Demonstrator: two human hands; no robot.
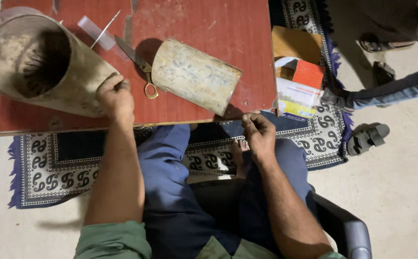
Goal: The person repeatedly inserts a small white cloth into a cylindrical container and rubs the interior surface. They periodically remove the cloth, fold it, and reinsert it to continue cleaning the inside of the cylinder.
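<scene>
My left hand (115, 98) rests on the red table (218, 33), its curled fingers against the lower side of a large beige cylinder (41, 64) that lies on its side with the open end toward me. My right hand (258, 134) hovers below the table's front edge, above my knee, fingers pinched together; whether it holds something small I cannot tell. A smaller patterned cylinder (195, 76) lies in the middle of the table. Scissors (139, 64) with gold handles lie between the two cylinders, just right of my left hand.
A clear plastic strip (96, 32) and a thin metal rod (106, 29) lie at the table's back. Paper packets and an orange box (297, 79) sit on the patterned rug (55, 168) to the right. Another person's leg (391, 91) and sandals (369, 138) are beyond.
</scene>
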